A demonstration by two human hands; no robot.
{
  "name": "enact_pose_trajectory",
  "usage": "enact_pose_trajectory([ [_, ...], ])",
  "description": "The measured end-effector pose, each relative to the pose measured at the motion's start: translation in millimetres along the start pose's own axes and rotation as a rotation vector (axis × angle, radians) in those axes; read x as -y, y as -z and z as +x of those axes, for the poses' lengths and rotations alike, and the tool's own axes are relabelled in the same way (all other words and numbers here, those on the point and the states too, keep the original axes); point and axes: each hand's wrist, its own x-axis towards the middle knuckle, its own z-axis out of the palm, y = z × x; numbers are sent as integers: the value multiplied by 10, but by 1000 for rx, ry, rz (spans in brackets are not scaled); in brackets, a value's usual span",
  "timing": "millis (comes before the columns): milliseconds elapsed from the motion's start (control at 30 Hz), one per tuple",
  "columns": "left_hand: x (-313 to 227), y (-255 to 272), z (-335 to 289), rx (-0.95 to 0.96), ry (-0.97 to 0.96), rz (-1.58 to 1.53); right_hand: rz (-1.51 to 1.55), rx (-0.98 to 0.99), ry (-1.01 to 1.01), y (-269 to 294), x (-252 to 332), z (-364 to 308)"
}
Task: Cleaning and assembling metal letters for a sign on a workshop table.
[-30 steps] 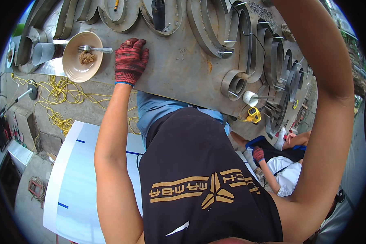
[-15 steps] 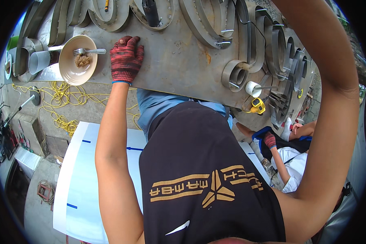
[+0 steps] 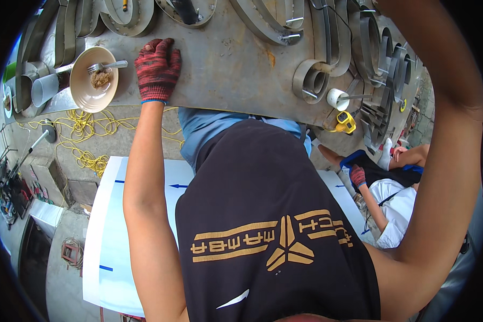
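Left hand (image 3: 158, 70), gloved, grip loosely spread, rests near the front edge of the bench (image 3: 220, 80), apparently for support; beside it, a bowl (image 3: 83, 92) at that edge holds a fork (image 3: 110, 65). I cannot tell the out-of-sight right hand's grip.

Shot from the wearer's head, facing steeply down through a fisheye.
Set close above the shirt (image 3: 252, 188), looking outward to the table (image 3: 220, 70) along the top, taking in floor (image 3: 121, 144) at left, another person (image 3: 396, 212) at right.
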Motion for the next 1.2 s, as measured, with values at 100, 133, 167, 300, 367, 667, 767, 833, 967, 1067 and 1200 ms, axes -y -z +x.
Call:
enact_pose_trajectory([
  [100,7,-12,-5,-6,-10,10,19,-4,-14,-35,24,-64],
  [133,8,-15,-6,-20,-23,23,22,-5,-20,-55,34,-80],
  [167,5,-18,-11,-8,-26,20,32,-9,-25,-63,41,-103],
  [300,-1,-24,-13,0,-5,18,48,-16,-41,-96,72,-172],
  [367,-2,-26,-13,8,0,45,50,-17,-46,-103,87,-217],
  [667,-3,-34,-19,2,-8,46,65,-14,-73,-145,118,-361],
  [767,-5,-32,-8,1,-14,45,66,-12,-78,-151,133,-376],
  [833,-8,-28,-7,0,-17,41,66,-13,-77,-158,143,-377],
  [967,-4,-27,-7,-2,-19,43,68,-9,-77,-163,145,-388],
  [1067,3,-31,-7,10,-14,37,71,-12,-80,-169,145,-412],
  [1200,6,-34,-7,2,-25,32,75,-8,-84,-179,145,-433],
])
